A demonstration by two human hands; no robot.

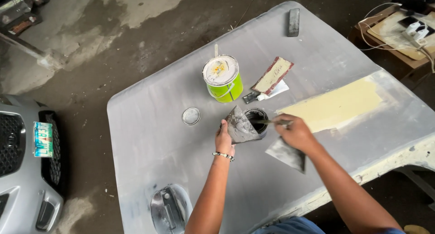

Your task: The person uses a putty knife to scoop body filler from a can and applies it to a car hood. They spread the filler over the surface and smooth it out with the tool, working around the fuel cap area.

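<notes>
Near the panel's [149, 143] near edge a metal fuel door [170, 209] lies flat. My left hand [224, 141] grips a grey spreader [240, 125], tilted against a small dark can [256, 120]. My right hand [297, 133] is closed on a stick [272, 122] dipped into that can, with a second spreader [287, 154] under the palm. Left lies a round lid [191, 116]. Farther off stand a green can [223, 79], a filler-smeared board [273, 75], and, at the far edge, a dark block [293, 21].
</notes>
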